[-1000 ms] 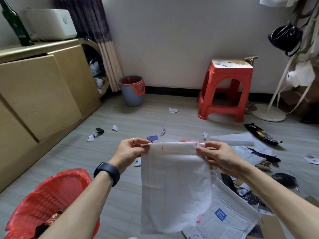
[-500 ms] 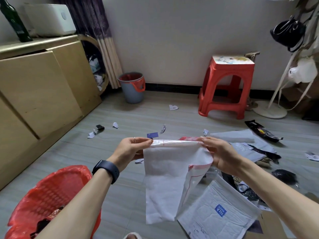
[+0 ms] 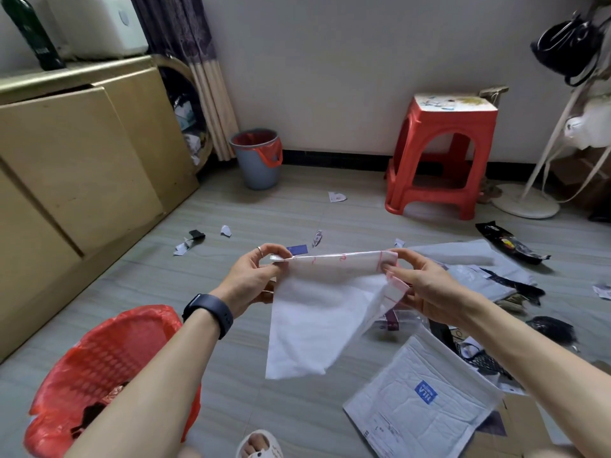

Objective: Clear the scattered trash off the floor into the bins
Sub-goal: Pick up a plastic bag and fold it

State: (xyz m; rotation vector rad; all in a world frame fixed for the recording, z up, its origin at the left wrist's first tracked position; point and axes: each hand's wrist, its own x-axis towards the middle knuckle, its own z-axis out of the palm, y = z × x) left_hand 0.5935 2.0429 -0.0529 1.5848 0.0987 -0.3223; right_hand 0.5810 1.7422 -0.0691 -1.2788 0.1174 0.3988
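I hold a white plastic mailer bag (image 3: 314,312) in the air at mid-frame. My left hand (image 3: 254,279) pinches its top left corner, and my right hand (image 3: 420,285) grips the top right corner, which is folded inward. A red-lined basket bin (image 3: 109,368) stands at the lower left under my left forearm. A grey bin with a red liner (image 3: 258,158) stands by the far wall. Scattered paper scraps (image 3: 336,196) lie on the floor, with a white padded mailer (image 3: 426,401) at the lower right.
A wooden cabinet (image 3: 76,153) runs along the left. A red plastic stool (image 3: 443,157) stands at the back right, beside a white stand (image 3: 525,200). Black wrappers (image 3: 509,242) and grey bags (image 3: 476,266) pile on the right. My sandalled foot (image 3: 258,446) shows at the bottom.
The bag went from hanging flat and square to folded: my right hand turned its right side inward, so the bag now hangs narrower and skewed. My left hand kept its pinch.
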